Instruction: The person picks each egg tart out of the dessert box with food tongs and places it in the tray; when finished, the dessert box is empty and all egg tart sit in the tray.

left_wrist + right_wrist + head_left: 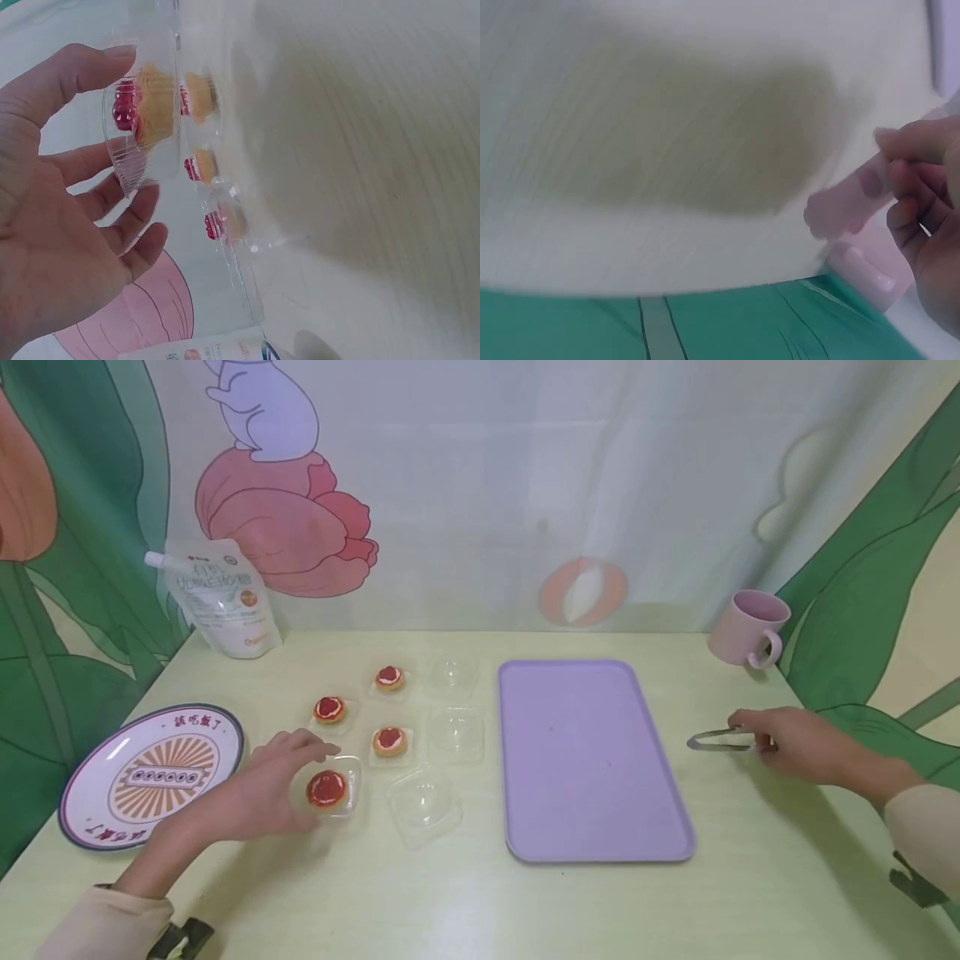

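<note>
Containers, transparent, four with one red-topped tart inside each

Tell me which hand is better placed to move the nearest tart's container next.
The left hand, most likely: it holds the clear container with the nearest tart. The right hand, holding tongs, is on the other side of the purple tray.

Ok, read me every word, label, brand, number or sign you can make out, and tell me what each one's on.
"該吃飯了": plate, upper right rim.
Plate, lower rim: more characters, apparently the same phrase, less clear.
Plate, center banner: lettering too small to read.
"有机": pouch, top line.
Pouch, line below: too blurred to read surely.
"Organic": pouch, near the bottom, faint.
Pouch, remaining print: too small or blurred.
</note>
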A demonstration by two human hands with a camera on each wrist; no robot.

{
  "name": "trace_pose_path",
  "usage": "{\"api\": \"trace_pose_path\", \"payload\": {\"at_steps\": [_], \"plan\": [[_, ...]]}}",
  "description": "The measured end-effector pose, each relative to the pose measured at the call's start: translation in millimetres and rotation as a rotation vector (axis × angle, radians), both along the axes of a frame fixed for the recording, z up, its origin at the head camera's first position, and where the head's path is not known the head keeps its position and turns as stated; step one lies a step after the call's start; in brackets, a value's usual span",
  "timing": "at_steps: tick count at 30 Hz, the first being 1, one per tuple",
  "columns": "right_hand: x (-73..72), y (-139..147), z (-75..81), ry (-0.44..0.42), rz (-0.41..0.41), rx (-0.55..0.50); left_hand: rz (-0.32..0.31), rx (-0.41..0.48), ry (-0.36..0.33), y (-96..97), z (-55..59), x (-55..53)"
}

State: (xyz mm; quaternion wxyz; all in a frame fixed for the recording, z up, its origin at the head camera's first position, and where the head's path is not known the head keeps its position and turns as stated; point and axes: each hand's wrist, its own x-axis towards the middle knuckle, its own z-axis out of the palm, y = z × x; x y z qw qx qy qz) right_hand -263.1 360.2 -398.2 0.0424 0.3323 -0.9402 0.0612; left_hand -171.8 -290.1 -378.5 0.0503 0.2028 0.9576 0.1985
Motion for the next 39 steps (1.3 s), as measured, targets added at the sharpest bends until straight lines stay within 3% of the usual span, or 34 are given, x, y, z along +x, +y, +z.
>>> {"api": "trace_pose_path", "payload": {"at_steps": [2, 5, 11, 13, 15, 20, 22, 24, 28, 35, 39], "plan": [[-2.6, 0, 1.2, 0.015, -0.003, -0.115, 0.006, 0.027, -0.022, -0.4, 0.7, -0.7], [-4.9, -7, 9.7, -0.027, -0.055, -0.284, -0.001, 0.102, -0.042, -0.6, 1.4, -2.0], [-5.3, -31, 41.7, -0.246, -0.206, -0.578, -0.025, 0.213, -0.005, 2.2, 3.3, -3.4], [-4.7, -39, 49.8, -0.303, -0.219, -0.679, -0.024, 0.234, -0.014, 4.5, 4.5, -4.0], [-4.9, -50, 56.6, -0.385, -0.170, -0.839, -0.025, 0.267, -0.038, 7.4, 5.4, -5.2], [-3.5, -85, 67.5, -0.669, 0.110, -1.230, -0.025, 0.346, -0.096, 17.0, 4.6, -8.6], [-0.1, -100, 70.8, -0.729, 0.144, -1.268, -0.022, 0.354, -0.103, 22.2, 4.6, -9.5], [4.3, -114, 73.9, -0.747, 0.127, -1.269, -0.018, 0.353, -0.108, 27.8, 5.7, -10.2], [13.8, -141, 77.6, -0.725, 0.083, -1.253, -0.029, 0.358, -0.115, 39.2, 8.6, -12.1], [26.2, -173, 76.0, -0.734, 0.152, -1.303, -0.055, 0.340, -0.122, 58.7, 13.8, -17.8], [31.1, -185, 74.6, -0.713, 0.134, -1.309, -0.068, 0.354, -0.131, 69.1, 17.5, -21.3]]}}
